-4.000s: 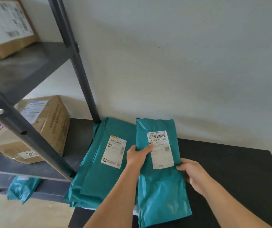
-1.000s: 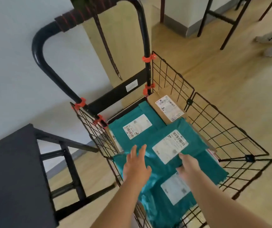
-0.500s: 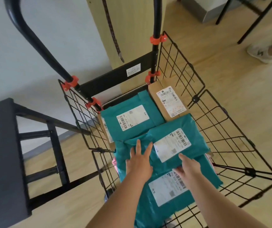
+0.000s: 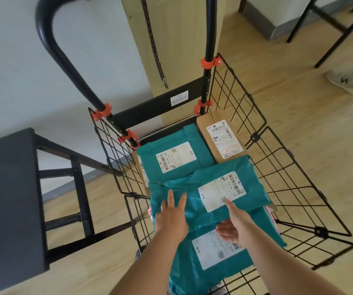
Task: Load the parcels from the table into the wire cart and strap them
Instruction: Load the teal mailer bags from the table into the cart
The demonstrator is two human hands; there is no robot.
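Since the earlier view the teal parcel (image 4: 252,182) has left the desk (image 4: 7,199) and now lies in the wire cart (image 4: 156,107), partly covering other parcels (image 4: 175,158). I note the left hand (image 4: 172,218) flat on it, fingers straight. The right hand (image 4: 237,226) has its forefinger on the label (image 4: 220,192); its remaining fingers are hidden, so I cannot tell its grip.
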